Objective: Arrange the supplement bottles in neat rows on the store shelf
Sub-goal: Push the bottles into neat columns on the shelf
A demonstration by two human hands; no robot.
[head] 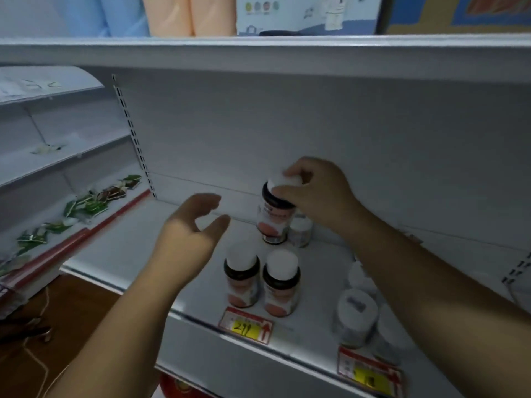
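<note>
Right hand (pixel 319 193) fingers (pixel 283 191) are clamping the far bottle's (pixel 274 216) white cap, left hand (pixel 189 231) fingers are hovering apart nearby over the shelf (pixel 138 242).

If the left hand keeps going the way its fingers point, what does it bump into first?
Probably the bottle held by the right hand. The open left hand points right and back towards it, with bare shelf between. Depth is unclear, so it might pass in front.

I note a white shelf (pixel 143 242); dark bottles (pixel 274 214) with white caps and white-and-salmon labels; pale grey jars (pixel 355 317); a red price tag (pixel 245 326) with a yellow panel; green packets (pixel 86 206) at left.
</note>
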